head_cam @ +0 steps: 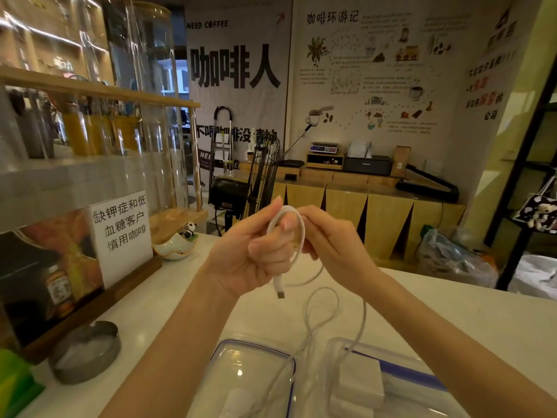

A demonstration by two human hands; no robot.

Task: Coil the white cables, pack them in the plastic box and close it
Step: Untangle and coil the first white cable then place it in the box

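Note:
Both hands are raised over the white counter with a white cable (301,233) between them. My left hand (256,251) grips a small loop of it, and the USB plug (279,286) hangs below the fist. My right hand (331,239) pinches the same loop on its right side. The rest of the cable trails down in loose loops (322,312) toward a clear plastic box (355,384) with white chargers inside. A clear lid with a blue seal (247,366) lies left of the box.
A round metal ashtray (86,351) sits at the left front. A sign in a wooden stand (120,233) and a small ceramic dish with a panda figure (177,245) stand at the left. Glass vessels rise behind them. The counter's far edge lies beyond the hands.

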